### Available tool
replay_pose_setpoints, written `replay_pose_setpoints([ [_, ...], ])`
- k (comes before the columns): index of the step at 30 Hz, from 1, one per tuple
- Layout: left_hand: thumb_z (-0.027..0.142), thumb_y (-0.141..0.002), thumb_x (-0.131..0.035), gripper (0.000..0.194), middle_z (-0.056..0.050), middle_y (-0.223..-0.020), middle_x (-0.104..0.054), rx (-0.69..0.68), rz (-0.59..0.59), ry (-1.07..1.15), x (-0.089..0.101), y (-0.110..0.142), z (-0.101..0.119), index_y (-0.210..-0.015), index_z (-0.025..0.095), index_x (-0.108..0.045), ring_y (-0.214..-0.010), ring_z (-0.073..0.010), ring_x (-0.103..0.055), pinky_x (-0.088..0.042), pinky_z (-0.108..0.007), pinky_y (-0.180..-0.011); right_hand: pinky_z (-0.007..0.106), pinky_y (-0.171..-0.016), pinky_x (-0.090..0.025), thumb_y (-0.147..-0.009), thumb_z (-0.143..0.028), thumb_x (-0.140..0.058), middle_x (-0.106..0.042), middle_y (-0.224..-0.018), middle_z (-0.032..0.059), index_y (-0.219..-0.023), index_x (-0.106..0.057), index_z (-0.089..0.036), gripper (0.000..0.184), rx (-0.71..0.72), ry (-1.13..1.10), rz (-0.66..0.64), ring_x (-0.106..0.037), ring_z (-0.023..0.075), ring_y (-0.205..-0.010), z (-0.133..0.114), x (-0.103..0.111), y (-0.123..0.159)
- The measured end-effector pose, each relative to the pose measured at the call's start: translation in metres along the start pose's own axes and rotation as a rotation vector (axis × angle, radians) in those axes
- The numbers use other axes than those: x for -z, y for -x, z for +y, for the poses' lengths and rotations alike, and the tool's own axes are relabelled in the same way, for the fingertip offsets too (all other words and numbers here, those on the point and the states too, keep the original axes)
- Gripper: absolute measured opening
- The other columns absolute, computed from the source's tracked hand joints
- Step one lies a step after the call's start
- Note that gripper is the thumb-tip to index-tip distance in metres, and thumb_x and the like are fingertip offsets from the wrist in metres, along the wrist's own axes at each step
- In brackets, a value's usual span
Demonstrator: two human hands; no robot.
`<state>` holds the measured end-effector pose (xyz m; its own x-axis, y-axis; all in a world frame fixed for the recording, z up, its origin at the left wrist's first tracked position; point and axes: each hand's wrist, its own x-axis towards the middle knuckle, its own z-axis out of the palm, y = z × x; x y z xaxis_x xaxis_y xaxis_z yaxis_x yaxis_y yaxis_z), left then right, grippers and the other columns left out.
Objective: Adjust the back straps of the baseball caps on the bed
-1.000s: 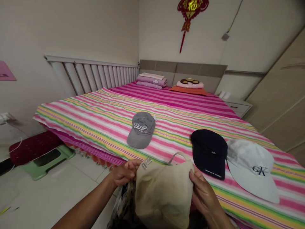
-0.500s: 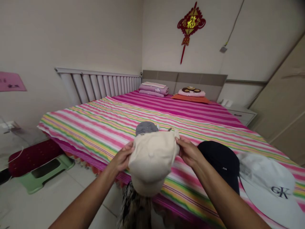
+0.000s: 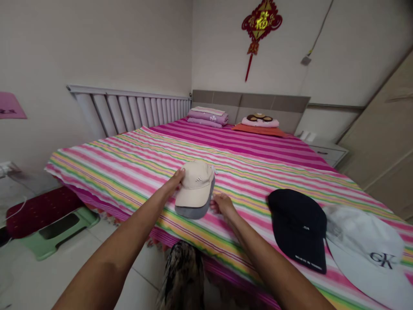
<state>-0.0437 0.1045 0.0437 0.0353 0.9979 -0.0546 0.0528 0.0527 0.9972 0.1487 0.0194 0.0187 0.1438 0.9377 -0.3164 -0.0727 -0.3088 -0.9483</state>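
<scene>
A beige baseball cap [image 3: 195, 178] with a small striped logo lies on top of a grey cap [image 3: 193, 212] on the bed, brim toward me. Only the grey brim and right edge show beneath it. My left hand [image 3: 176, 181] grips the beige cap's left side, thumb on the crown. Low at the right edge of the pair, my right hand [image 3: 223, 204] has curled fingers closed at the grey cap's brim; the exact contact is small and partly hidden. Farther right lie a black cap [image 3: 297, 224] and a white cap [image 3: 364, 241] with dark letters.
The bed's striped sheet [image 3: 129, 161] runs back to folded purple bedding [image 3: 208, 117] and a pink pillow stack [image 3: 260, 122] by the headboard. A white radiator [image 3: 129, 110] lines the left wall. A green stool [image 3: 61, 230] stands on the floor at left.
The beige cap has moved away from me and down onto the grey cap, turning its logo up into view. My right hand has let go of it and dropped beside the brims.
</scene>
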Motion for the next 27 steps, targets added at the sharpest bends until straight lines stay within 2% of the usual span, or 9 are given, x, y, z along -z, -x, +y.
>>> replay_pose_setpoints([
  [3, 0.052, -0.062, -0.062, 0.073, -0.012, -0.128, -0.042, -0.122, 0.018, -0.071, -0.013, 0.009, -0.014, -0.123, 0.020, -0.038, -0.116, -0.0267, -0.040, -0.037, -0.036, -0.089, 0.018, -0.039, -0.039, -0.086, -0.032, -0.046, -0.052, -0.060, -0.0044, -0.081, -0.055, -0.011, 0.023, -0.049, 0.029, -0.059, -0.046, 0.0049, -0.042, 0.025, -0.011, 0.006],
  [7, 0.041, -0.057, -0.068, 0.088, -0.017, -0.132, -0.034, -0.512, 0.171, -0.456, -0.024, 0.014, -0.025, -0.130, 0.012, -0.028, -0.124, -0.0289, -0.028, -0.025, -0.040, -0.101, 0.017, -0.038, -0.037, -0.087, -0.033, -0.044, -0.051, -0.061, -0.0043, -0.084, -0.054, -0.012, 0.024, -0.036, 0.049, -0.040, -0.044, 0.0041, -0.042, 0.033, -0.015, 0.002],
  [9, 0.040, -0.056, -0.068, 0.091, -0.018, -0.133, -0.032, -0.646, 0.198, -0.614, -0.026, 0.015, -0.032, -0.131, 0.011, -0.025, -0.126, -0.0297, -0.025, -0.023, -0.042, -0.103, 0.018, -0.039, -0.039, -0.087, -0.032, -0.045, -0.052, -0.063, -0.0038, -0.083, -0.054, -0.011, 0.023, -0.039, 0.070, -0.054, -0.045, 0.0044, -0.043, 0.037, -0.013, 0.002],
  [11, 0.040, -0.058, -0.067, 0.089, -0.017, -0.133, -0.032, -0.662, 0.184, -0.699, -0.025, 0.016, -0.042, -0.131, 0.013, -0.025, -0.125, -0.0303, -0.026, -0.025, -0.043, -0.102, 0.018, -0.040, -0.040, -0.087, -0.031, -0.045, -0.053, -0.063, -0.0035, -0.081, -0.055, -0.011, 0.023, -0.051, 0.100, -0.088, -0.046, 0.0047, -0.044, 0.042, -0.011, 0.004],
  [16, 0.040, -0.061, -0.064, 0.085, -0.017, -0.133, -0.033, -0.521, 0.145, -0.675, -0.020, 0.010, -0.057, -0.131, 0.013, -0.025, -0.124, -0.0291, -0.029, -0.028, -0.041, -0.101, 0.018, -0.038, -0.036, -0.084, -0.027, -0.050, -0.052, -0.055, -0.0052, -0.074, -0.054, -0.012, 0.019, -0.004, 0.151, -0.096, -0.046, 0.0054, -0.041, 0.048, 0.005, 0.019],
  [19, 0.039, -0.062, -0.063, 0.086, -0.019, -0.134, -0.032, -0.496, 0.122, -0.638, -0.018, 0.012, -0.058, -0.132, 0.010, -0.023, -0.125, -0.0294, -0.029, -0.026, -0.041, -0.102, 0.019, -0.038, -0.033, -0.073, -0.020, -0.059, -0.050, -0.047, -0.0062, -0.064, -0.053, -0.014, 0.013, 0.106, 0.155, -0.013, -0.046, 0.0072, -0.038, 0.045, 0.039, 0.040],
  [22, 0.042, -0.068, -0.056, 0.078, -0.019, -0.130, -0.037, -0.439, 0.140, -0.603, -0.012, 0.035, -0.069, -0.131, 0.008, -0.026, -0.121, -0.0298, -0.035, -0.029, -0.042, -0.100, 0.020, -0.045, -0.037, -0.067, -0.023, -0.063, -0.050, -0.047, -0.0059, -0.056, -0.053, -0.015, 0.017, 0.233, 0.136, 0.166, -0.046, 0.0075, -0.044, 0.048, 0.094, 0.078],
  [25, 0.048, -0.072, -0.047, 0.065, -0.019, -0.119, -0.048, -0.352, 0.370, -0.559, -0.002, 0.082, -0.098, -0.122, 0.006, -0.041, -0.111, -0.0300, -0.045, -0.037, -0.044, -0.092, 0.020, -0.039, -0.032, -0.070, -0.038, -0.058, -0.041, -0.040, -0.0069, -0.048, -0.044, -0.017, 0.034, 0.273, 0.094, 0.408, -0.040, 0.0072, -0.039, 0.065, 0.153, 0.123],
  [27, 0.046, -0.076, -0.042, 0.050, -0.014, -0.107, -0.056, -0.369, 0.485, -0.526, 0.003, 0.120, -0.123, -0.110, 0.010, -0.051, -0.102, -0.0264, -0.051, -0.040, -0.041, -0.088, 0.020, -0.034, -0.033, -0.068, -0.045, -0.058, -0.044, -0.040, -0.0066, -0.052, -0.044, -0.017, 0.036, 0.198, -0.075, 0.628, -0.041, 0.0075, -0.035, 0.082, 0.183, 0.148],
])
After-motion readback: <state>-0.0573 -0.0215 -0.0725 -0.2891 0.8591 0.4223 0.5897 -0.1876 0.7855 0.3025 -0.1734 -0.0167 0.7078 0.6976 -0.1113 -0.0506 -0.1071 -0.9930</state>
